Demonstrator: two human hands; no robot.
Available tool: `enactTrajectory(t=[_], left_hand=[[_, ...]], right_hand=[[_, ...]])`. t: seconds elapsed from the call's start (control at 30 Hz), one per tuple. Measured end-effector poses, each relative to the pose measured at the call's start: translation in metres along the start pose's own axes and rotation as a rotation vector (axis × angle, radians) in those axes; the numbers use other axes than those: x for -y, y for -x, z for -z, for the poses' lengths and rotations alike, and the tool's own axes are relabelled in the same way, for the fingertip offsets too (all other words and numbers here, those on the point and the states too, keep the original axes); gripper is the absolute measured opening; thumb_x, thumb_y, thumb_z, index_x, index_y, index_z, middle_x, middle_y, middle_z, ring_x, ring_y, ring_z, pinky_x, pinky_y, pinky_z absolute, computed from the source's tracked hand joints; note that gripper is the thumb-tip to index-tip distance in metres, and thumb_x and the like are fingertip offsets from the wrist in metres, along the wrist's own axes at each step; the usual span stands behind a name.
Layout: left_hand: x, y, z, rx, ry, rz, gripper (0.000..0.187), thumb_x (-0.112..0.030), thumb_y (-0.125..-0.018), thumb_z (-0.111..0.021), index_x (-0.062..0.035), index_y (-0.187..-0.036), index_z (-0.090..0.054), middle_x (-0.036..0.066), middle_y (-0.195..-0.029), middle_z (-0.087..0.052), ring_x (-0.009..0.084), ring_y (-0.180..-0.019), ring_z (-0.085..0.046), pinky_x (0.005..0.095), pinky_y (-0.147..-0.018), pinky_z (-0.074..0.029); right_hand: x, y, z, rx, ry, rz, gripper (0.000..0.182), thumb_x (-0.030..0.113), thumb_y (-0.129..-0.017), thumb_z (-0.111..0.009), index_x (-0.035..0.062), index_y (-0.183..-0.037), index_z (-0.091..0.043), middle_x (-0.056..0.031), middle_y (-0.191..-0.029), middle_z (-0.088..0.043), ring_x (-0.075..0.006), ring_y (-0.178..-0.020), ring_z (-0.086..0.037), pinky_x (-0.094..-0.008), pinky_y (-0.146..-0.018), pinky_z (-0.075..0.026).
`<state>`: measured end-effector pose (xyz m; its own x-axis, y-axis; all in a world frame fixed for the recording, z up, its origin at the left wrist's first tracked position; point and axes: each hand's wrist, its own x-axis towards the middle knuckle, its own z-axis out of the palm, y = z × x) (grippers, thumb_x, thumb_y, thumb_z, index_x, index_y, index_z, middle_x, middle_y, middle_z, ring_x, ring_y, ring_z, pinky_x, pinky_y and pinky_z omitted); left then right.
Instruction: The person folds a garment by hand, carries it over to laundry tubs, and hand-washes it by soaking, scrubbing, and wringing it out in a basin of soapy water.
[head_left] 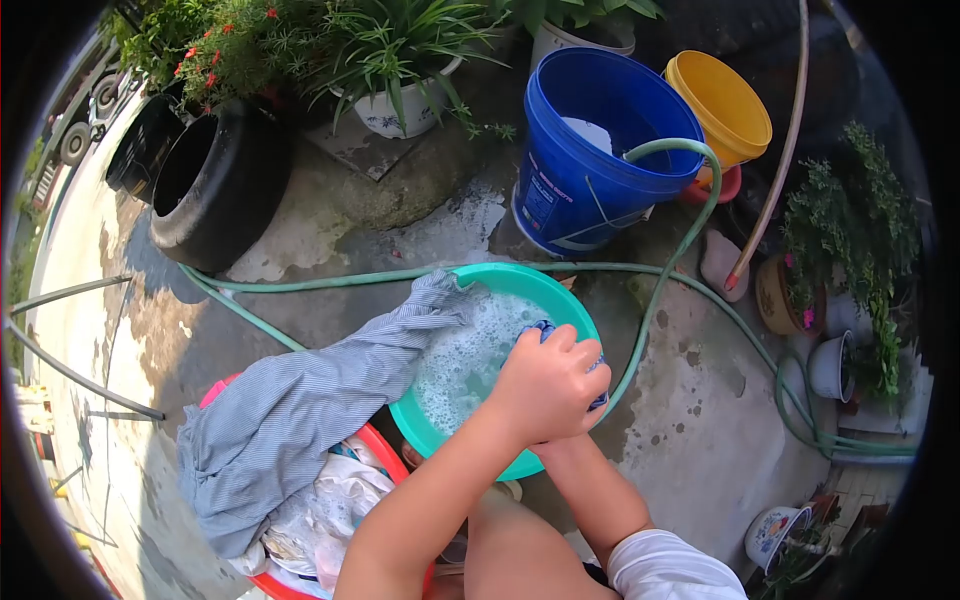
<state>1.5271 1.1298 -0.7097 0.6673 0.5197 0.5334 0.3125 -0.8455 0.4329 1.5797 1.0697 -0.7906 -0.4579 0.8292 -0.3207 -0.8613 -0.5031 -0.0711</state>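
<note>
Item under inspection: a small blue cloth (599, 400), bunched above the right part of a teal basin (578, 300) of sudsy water (450, 375). Only scraps of it show past the fingers; its full outline cannot be determined.

The left hand (555, 385) is closed in a fist about the cloth, knuckles uppermost. The right hand (562, 447) lies beneath and is mostly hidden; how far its fingers are closed cannot be told.

Handling, in this inspector's judgement: soft, limp and not fragile, light when dry but weightier if soaked, and slippery where suds cling. Hold is best taken on a gathered fold with the whole palm, one hand at each end of the bunch.

A striped garment (290, 400) lies across a red tub (380, 447) at near left, its far end reaching the basin's left rim. Pale laundry (330, 500) fills the tub beneath it.

Surface: grey outdoor ground (700, 450), worn and patched with damp-looking stains. A green hose (350, 281) crosses behind the basin; one length hooks into a blue bucket (580, 190) at far right, just beside a yellow bucket (725, 105). Potted plants (410, 55) line the far side. Sunlight strikes the left; shade covers much of the middle.
</note>
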Motion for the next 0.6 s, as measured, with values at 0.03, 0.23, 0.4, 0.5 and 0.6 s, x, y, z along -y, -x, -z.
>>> enactTrajectory(t=[0.03, 0.23, 0.4, 0.5, 0.6], left_hand=[[-0.002, 0.007, 0.001, 0.058, 0.015, -0.018, 0.021, -0.027, -0.055, -0.070, -0.0119, -0.059, -0.056, 0.001, -0.069, -0.052, 0.0202, -0.069, -0.052, 0.0354, -0.052, -0.038], [-0.023, 0.067, -0.002, 0.323, 0.045, -0.345, 0.020, -0.031, -0.058, -0.064, -0.0128, -0.066, -0.063, 0.003, -0.072, -0.055, 0.0225, -0.074, -0.055, 0.0345, -0.052, -0.041], [-0.020, 0.059, 0.010, 0.382, -0.043, -0.567, 0.018, -0.028, -0.062, -0.059, -0.0105, -0.065, -0.062, 0.008, -0.073, -0.055, 0.0247, -0.073, -0.053, 0.0358, -0.049, -0.040], [-0.017, 0.026, 0.036, 0.331, -0.139, -0.586, 0.016, -0.026, -0.059, -0.058, -0.0097, -0.062, -0.059, 0.007, -0.068, -0.052, 0.0246, -0.067, -0.051, 0.0369, -0.048, -0.039], [-0.017, 0.011, 0.041, 0.211, -0.164, -0.544, 0.016, -0.025, -0.055, -0.058, -0.0099, -0.060, -0.059, 0.005, -0.064, -0.049, 0.0236, -0.064, -0.049, 0.0377, -0.050, -0.040]], right_hand=[[0.005, 0.005, 0.002, 0.010, 0.009, -0.028, 0.072, 0.061, -0.084, -0.042, 0.0132, -0.137, -0.036, -0.0157, -0.121, -0.053, -0.0276, -0.106, -0.054, -0.0436, -0.084, -0.048], [0.025, 0.041, 0.015, 0.127, 0.152, -0.414, 0.079, 0.067, -0.083, -0.041, 0.0139, -0.141, -0.033, -0.0149, -0.124, -0.052, -0.0269, -0.108, -0.053, -0.0426, -0.085, -0.047], [0.029, 0.042, 0.013, 0.241, 0.434, -0.606, 0.067, 0.062, -0.082, -0.044, 0.0132, -0.127, -0.038, -0.0127, -0.112, -0.051, -0.0253, -0.099, -0.052, -0.0407, -0.078, -0.046], [0.032, 0.040, 0.003, 0.214, 0.423, -0.532, 0.053, 0.055, -0.082, -0.046, 0.0127, -0.114, -0.041, -0.0114, -0.100, -0.051, -0.0248, -0.090, -0.051, -0.0392, -0.072, -0.045], [0.036, 0.034, -0.019, 0.139, 0.285, -0.313, 0.040, 0.048, -0.082, -0.047, 0.0122, -0.100, -0.044, -0.0101, -0.088, -0.051, -0.0244, -0.080, -0.051, -0.0377, -0.066, -0.044]])
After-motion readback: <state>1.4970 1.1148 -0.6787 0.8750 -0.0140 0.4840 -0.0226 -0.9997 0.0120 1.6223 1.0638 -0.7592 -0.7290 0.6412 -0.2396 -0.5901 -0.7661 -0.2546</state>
